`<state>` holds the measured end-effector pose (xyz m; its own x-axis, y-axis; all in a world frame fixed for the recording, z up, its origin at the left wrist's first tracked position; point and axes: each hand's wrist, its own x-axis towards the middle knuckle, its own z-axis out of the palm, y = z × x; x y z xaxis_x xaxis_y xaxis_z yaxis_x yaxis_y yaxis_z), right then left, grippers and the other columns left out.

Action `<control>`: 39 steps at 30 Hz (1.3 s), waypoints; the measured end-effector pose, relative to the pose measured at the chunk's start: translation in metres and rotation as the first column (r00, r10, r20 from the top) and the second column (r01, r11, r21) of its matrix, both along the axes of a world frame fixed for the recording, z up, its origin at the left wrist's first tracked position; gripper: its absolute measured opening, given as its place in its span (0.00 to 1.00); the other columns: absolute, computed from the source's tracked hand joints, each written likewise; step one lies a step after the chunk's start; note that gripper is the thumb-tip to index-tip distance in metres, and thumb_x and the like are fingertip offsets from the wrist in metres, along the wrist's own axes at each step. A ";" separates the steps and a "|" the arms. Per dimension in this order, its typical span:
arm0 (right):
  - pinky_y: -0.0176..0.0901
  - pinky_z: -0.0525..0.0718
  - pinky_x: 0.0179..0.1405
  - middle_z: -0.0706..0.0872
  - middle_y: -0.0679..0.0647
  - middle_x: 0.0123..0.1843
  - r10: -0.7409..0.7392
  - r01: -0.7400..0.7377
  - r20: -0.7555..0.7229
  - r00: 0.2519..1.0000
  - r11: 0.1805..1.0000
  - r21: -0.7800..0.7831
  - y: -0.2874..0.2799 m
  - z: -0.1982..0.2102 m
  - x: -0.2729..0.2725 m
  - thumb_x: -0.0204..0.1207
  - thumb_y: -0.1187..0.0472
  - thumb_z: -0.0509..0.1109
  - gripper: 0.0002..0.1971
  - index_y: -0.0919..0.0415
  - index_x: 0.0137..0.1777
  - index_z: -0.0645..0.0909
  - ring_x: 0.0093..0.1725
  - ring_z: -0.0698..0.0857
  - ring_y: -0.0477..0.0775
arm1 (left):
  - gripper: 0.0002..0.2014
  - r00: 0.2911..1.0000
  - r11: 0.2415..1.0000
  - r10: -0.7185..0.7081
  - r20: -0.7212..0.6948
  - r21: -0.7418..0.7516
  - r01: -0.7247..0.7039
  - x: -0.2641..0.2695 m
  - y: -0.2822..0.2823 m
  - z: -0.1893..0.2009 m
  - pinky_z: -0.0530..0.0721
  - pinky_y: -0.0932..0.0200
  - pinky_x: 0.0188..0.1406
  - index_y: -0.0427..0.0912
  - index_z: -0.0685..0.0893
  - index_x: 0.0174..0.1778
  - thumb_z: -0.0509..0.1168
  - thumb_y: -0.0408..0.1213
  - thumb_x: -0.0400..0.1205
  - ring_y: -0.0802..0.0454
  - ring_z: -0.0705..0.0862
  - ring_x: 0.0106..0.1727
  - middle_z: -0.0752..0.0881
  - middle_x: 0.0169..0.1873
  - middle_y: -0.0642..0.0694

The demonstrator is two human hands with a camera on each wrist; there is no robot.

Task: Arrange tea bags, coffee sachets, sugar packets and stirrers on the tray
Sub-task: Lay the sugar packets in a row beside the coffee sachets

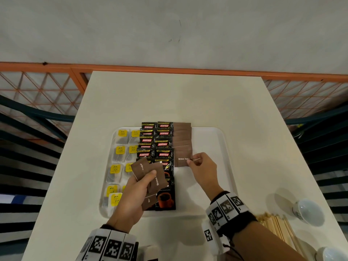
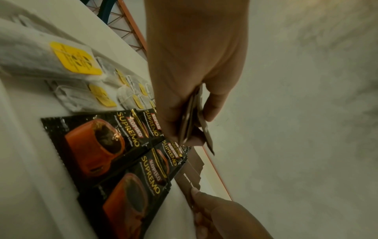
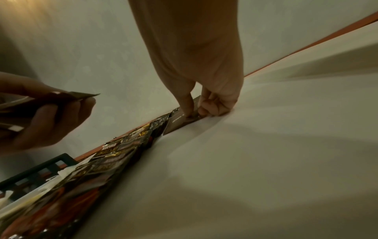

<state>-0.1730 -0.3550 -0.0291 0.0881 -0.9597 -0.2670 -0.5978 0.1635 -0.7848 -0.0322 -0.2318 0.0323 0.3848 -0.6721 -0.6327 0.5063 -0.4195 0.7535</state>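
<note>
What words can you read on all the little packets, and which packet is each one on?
"KOPIKO" and "SUPREMO": on the black coffee sachets.
"Brown Sugar": on the brown sugar packet under the right hand, and on those the left hand holds.
Yellow tea bag tags: print too small to read.

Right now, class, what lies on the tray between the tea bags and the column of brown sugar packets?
Two columns of black Kopiko Supremo coffee sachets, overlapping like shingles, fill the stretch between the tea bags and the brown sugar packets on the tray. The head view shows it best.

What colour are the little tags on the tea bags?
Yellow, with a small dark print. The tea bag tags show best in the head view, along the tray's left side.
</note>
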 end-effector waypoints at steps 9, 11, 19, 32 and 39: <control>0.25 0.71 0.36 0.83 0.50 0.42 0.116 -0.115 0.011 0.993 0.990 -0.076 0.014 0.021 0.006 0.79 0.52 0.65 0.10 0.59 0.49 0.80 0.42 0.80 0.47 | 0.05 1.000 0.999 -0.006 0.001 -0.033 0.006 -0.004 -0.003 0.002 0.83 0.62 0.25 0.46 0.87 0.46 0.68 0.34 0.78 0.55 0.89 0.30 0.91 0.32 0.48; 0.25 0.74 0.36 0.84 0.48 0.42 0.240 -0.245 0.134 0.961 0.969 0.021 0.025 0.038 0.010 0.81 0.50 0.60 0.14 0.59 0.52 0.81 0.39 0.80 0.44 | 0.04 1.000 0.999 0.004 0.014 -0.043 -0.004 -0.006 -0.005 0.002 0.83 0.60 0.27 0.45 0.88 0.45 0.68 0.33 0.78 0.53 0.90 0.32 0.91 0.34 0.46; 0.33 0.79 0.29 0.84 0.52 0.35 0.240 -0.349 0.481 0.844 0.925 0.152 0.043 0.062 0.006 0.78 0.64 0.67 0.09 0.62 0.56 0.84 0.29 0.80 0.42 | 0.08 1.000 0.996 0.012 0.010 -0.093 -0.011 -0.007 -0.003 0.008 0.82 0.60 0.29 0.46 0.86 0.46 0.63 0.43 0.81 0.52 0.87 0.33 0.90 0.32 0.46; 0.28 0.83 0.40 0.86 0.43 0.45 0.328 -0.227 0.374 0.868 0.930 -0.289 0.064 0.067 -0.011 0.69 0.57 0.76 0.07 0.51 0.46 0.85 0.43 0.85 0.41 | 0.06 0.998 0.970 -0.057 0.025 -0.235 0.062 -0.027 -0.003 0.029 0.85 0.67 0.29 0.40 0.86 0.45 0.66 0.37 0.78 0.58 0.88 0.31 0.90 0.31 0.47; 0.27 0.76 0.38 0.86 0.40 0.54 0.537 -0.413 0.232 0.811 0.807 -0.423 0.073 0.067 -0.028 0.72 0.55 0.68 0.12 0.49 0.55 0.85 0.48 0.81 0.40 | 0.07 0.998 0.986 -0.010 0.061 -0.168 0.020 -0.025 0.006 0.027 0.85 0.59 0.32 0.46 0.87 0.46 0.67 0.31 0.78 0.52 0.86 0.35 0.90 0.35 0.48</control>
